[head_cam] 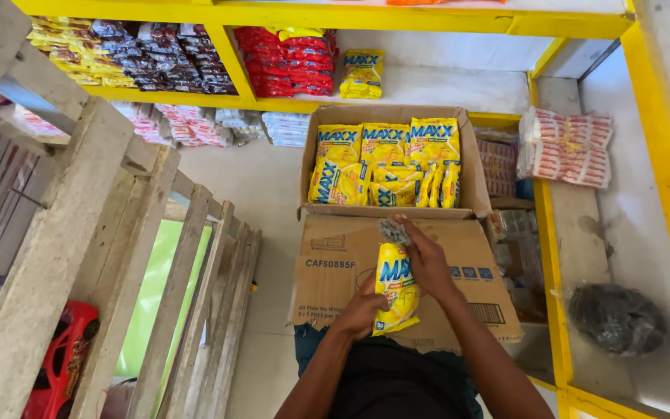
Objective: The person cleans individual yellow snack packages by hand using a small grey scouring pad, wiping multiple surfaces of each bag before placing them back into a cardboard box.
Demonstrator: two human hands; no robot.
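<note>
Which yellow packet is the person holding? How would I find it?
Find the open cardboard box full of yellow packets under the yellow shelves. Just below it, over the box's front flap, the left hand and right hand grip one yellow packet. It alone is outside the box.

above: open brown cardboard box packed with yellow packets | left: grey wooden slatted rack | right: yellow shelf rail | free: pale floor strip between rack and box

Yellow-and-blue packet, brown carton, yellow shelves.
</note>
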